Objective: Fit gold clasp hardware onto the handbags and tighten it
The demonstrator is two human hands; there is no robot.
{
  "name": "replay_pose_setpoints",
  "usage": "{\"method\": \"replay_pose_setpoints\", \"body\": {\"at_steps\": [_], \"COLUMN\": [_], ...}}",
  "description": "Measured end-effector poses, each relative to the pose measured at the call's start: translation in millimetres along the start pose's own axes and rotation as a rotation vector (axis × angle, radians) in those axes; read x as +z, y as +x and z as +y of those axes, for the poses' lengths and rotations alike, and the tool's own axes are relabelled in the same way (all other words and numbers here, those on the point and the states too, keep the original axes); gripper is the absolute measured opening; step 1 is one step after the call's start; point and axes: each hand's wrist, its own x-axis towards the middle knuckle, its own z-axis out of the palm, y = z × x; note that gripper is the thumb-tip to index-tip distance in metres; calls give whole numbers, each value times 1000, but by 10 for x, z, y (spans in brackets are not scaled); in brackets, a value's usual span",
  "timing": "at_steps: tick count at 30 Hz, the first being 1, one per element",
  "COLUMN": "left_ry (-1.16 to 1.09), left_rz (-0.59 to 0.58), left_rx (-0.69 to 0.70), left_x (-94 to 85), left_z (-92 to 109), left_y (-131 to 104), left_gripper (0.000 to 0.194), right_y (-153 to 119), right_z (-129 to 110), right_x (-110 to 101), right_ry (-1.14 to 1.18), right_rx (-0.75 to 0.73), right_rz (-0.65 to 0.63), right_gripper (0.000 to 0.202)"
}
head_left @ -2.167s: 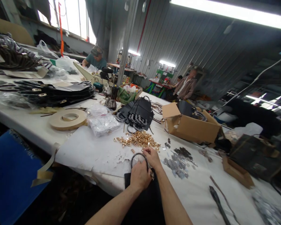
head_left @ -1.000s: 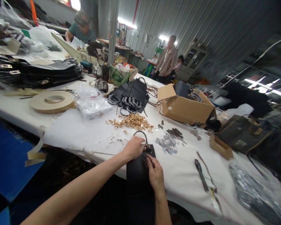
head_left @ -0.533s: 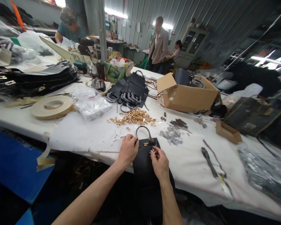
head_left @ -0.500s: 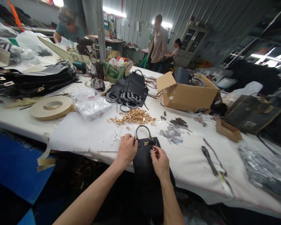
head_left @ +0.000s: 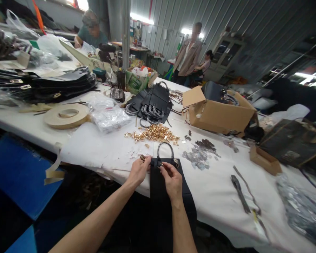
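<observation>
A black bag panel (head_left: pixel 168 189) hangs over the table's front edge, its looped dark handle (head_left: pixel 165 144) standing up at the top. My left hand (head_left: pixel 140 170) is closed at the panel's upper left corner, pinching a dark strap end with a gold-coloured fitting (head_left: pixel 142 158). My right hand (head_left: pixel 171 178) is closed at the foot of the handle, with its fingertips round a small shiny metal piece (head_left: pixel 161 166). Behind the handle lies a pile of gold-coloured fittings (head_left: pixel 158 133). Flat silvery plates (head_left: pixel 197 156) lie to the right of it.
Black panels with handles (head_left: pixel 155 102), a cardboard box (head_left: pixel 221 114), a tape roll (head_left: pixel 67 116) and a plastic-wrapped packet (head_left: pixel 107 117) stand further back on the white table (head_left: pixel 216 189). A small open box (head_left: pixel 264 160) lies right. Several people are in the background.
My left hand has moved slightly left, and a gold-coloured fitting now shows at its fingertips. My right hand has shifted left to the handle's foot. The camera view has turned a little left.
</observation>
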Motion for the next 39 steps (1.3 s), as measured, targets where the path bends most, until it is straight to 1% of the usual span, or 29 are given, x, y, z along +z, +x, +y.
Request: {"method": "replay_pose_setpoints", "body": {"at_steps": [3,4,6,10,13,16,19,22,28,33,39], "left_ry": [-351,-426,-500,-539,-573,-596,-606,-604,-612,-597,-577], "left_rz": [-83,-106,-130,-164,-205,-226,-228,-228,-250,-248,-244], "left_rx": [-93,-101,-95,-69,-59,-59,-59,-53,-35,-18,-11], "left_x": [-25,-35,-55,-95,-119,-133,-141,-146,-156,-156,-164], "left_z": [-64,-78,-108,-206,-264,-267,-245,-239,-297,-334,-297], "left_y": [33,40,49,62,76,80,72,67,74,81,61], "left_gripper": [46,48,50,45,40,39,39,39,39,37,39], "right_y": [16,15,9,-10,-24,-32,-36,-39,-52,-49,-38], "right_z": [48,60,74,64,38,24,38,65,82,85,72], "right_x": [9,2,-6,35,89,125,142,155,184,182,192], "right_ry": [-74,-96,-122,-125,-104,-77,-80,-106,-171,-200,-222], "right_rx": [-51,-71,-93,-65,-41,-22,-35,-80,-148,-159,-169], "right_rz": [13,8,-3,17,77,121,119,117,123,106,97], "right_gripper": [35,35,35,37,39,40,39,36,33,31,31]}}
